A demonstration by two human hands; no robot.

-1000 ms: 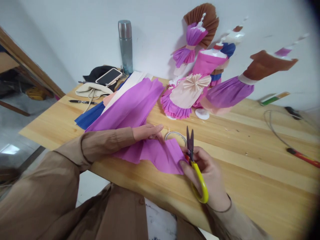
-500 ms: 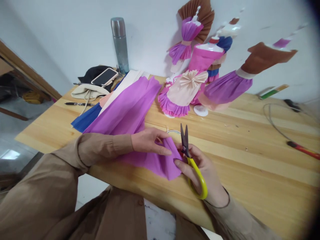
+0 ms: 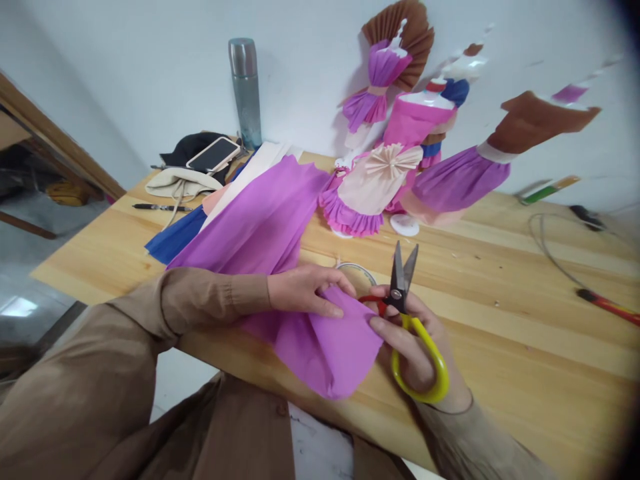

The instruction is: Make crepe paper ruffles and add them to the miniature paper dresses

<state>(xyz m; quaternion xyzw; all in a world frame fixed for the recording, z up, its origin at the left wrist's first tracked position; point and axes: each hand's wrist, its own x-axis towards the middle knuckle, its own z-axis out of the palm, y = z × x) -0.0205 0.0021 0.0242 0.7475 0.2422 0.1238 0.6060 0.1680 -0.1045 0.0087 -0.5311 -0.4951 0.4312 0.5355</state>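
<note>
A long sheet of purple crepe paper [image 3: 265,227] runs across the wooden table [image 3: 500,313] toward me, its near end hanging over the front edge. My left hand [image 3: 307,291] pinches a fold of that paper near the edge. My right hand [image 3: 417,337] grips yellow-handled scissors [image 3: 407,310] with the blades slightly apart and pointing up, and its fingertips also touch the paper's right edge. A roll of clear tape [image 3: 357,272] lies just behind both hands.
Several paper-dressed dolls [image 3: 395,153] stand at the back. Blue and cream paper sheets [image 3: 175,237], a phone [image 3: 214,154] on a bag, a pen [image 3: 157,207] and a metal flask [image 3: 245,90] sit at the back left. A cable [image 3: 550,253] and a red-handled tool [image 3: 607,305] lie on the right.
My left hand went from lying flat to pinching the paper. The paper's near end was drawn toward me over the table edge. The scissors shifted right and their blades parted.
</note>
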